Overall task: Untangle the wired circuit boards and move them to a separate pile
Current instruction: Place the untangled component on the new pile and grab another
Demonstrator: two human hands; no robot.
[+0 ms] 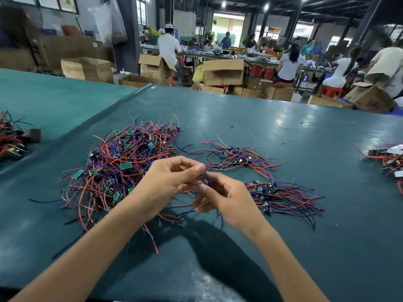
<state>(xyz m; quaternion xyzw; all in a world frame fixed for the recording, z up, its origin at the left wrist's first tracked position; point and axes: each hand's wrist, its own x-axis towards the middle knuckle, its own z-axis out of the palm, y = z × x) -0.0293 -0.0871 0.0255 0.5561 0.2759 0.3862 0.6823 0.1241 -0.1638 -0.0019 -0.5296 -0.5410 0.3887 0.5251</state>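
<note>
Left hand (168, 182) and right hand (222, 197) meeting above green table (283, 131), fingers curled — both pinching blue and red wires (206, 177), tangled pile (122, 166) left, sorted pile (281, 197) right.

1. The left hand (170, 179) and right hand (224, 197) meet over the green table (294, 131), both pinching the same few blue and red wires (206, 178) at the fingertips.
2. The big tangled pile (122, 166) of boards and wires sits on the left, partly behind the left hand.
3. There are two smaller heaps on the right: the far pile (235, 158) further back and the near pile (283, 197) just beside the right hand.
4. Cardboard boxes (222, 71) and workers fill the background, pretty blurry.
</note>
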